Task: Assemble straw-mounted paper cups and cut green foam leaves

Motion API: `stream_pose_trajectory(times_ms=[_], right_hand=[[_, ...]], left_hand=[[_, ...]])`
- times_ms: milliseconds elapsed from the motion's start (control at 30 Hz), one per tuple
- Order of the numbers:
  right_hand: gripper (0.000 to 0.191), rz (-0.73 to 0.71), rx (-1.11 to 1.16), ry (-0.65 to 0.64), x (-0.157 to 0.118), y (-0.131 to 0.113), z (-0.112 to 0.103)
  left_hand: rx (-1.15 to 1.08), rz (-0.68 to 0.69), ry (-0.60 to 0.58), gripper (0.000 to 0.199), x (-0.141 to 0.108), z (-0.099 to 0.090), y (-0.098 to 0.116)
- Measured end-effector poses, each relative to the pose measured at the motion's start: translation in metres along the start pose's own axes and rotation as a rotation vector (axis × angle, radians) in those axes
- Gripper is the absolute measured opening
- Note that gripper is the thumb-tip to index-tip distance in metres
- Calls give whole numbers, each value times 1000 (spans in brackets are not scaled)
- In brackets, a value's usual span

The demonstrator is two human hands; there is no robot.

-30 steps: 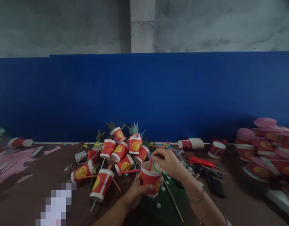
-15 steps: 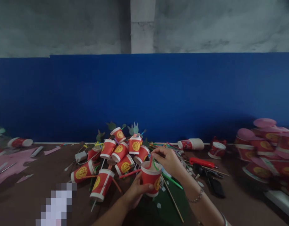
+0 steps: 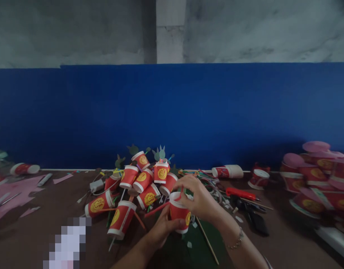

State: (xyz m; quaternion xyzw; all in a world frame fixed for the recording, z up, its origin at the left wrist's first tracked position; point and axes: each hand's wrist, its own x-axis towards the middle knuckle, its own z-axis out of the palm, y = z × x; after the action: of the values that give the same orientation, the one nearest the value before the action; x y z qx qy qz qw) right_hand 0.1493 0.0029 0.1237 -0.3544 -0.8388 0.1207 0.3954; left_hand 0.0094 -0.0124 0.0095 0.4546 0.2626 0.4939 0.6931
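Note:
My left hand (image 3: 160,228) is wrapped round a red paper cup (image 3: 179,213) with a white rim and a yellow emblem, its mouth facing up. At the rim, my right hand (image 3: 194,192) has thumb and fingers curled about a red drinking straw (image 3: 182,188) that stands up out of the cup. Part of the cup's mouth is hidden behind these fingers. Another length of red straw (image 3: 157,210) juts from the cup's left side. Just behind lies a heap of similar cups (image 3: 144,180), several with straws through them.
A thin wooden stick (image 3: 208,241) lies on a dark green sheet (image 3: 194,256). To the right are a red-handled tool (image 3: 240,193), a black object (image 3: 257,220) and stacked cups with pink discs (image 3: 315,173). Pink paper (image 3: 15,194) lies left. A blue panel (image 3: 172,116) stands behind.
My right hand has moved slightly left and down over the cup's mouth. It now covers the green straw that showed at the cup's right. My left hand keeps its hold.

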Motion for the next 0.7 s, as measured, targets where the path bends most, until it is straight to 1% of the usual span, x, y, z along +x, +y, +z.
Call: stream_pose_trajectory(times_ms=[67, 133, 200, 333, 400, 500, 533, 600, 633, 700], right_hand=[[26, -42, -30, -56, -1, -6, 0], [20, -50, -91, -82, -2, -9, 3], [17, -46, -168, -102, -4, -10, 7], [19, -44, -271, -118, -5, -10, 14], [19, -59, -259, -125, -4, -10, 14], [21, -92, -205, -103, -2, -9, 9], [21, -102, -190, -81, -2, -8, 6], [21, -117, -179, -30, -1, -5, 3], [20, -122, -183, -8, -1, -3, 2], [21, -132, -197, 15, -1, 0, 1]], left_hand=[[12, 11, 21, 55, 1, 1, 1], [35, 32, 53, 57, 2, 4, 3], [80, 70, 87, 54, 3, 8, 5], [128, 161, 179, 49, 2, 15, 5], [135, 199, 180, 47, 1, 18, 6], [125, 233, 121, 46, -1, 20, 12], [127, 250, 130, 44, -2, 21, 15], [147, 309, 186, 42, -3, 22, 21], [178, 360, 227, 42, -3, 21, 24], [315, 501, 300, 42, -1, 20, 31]])
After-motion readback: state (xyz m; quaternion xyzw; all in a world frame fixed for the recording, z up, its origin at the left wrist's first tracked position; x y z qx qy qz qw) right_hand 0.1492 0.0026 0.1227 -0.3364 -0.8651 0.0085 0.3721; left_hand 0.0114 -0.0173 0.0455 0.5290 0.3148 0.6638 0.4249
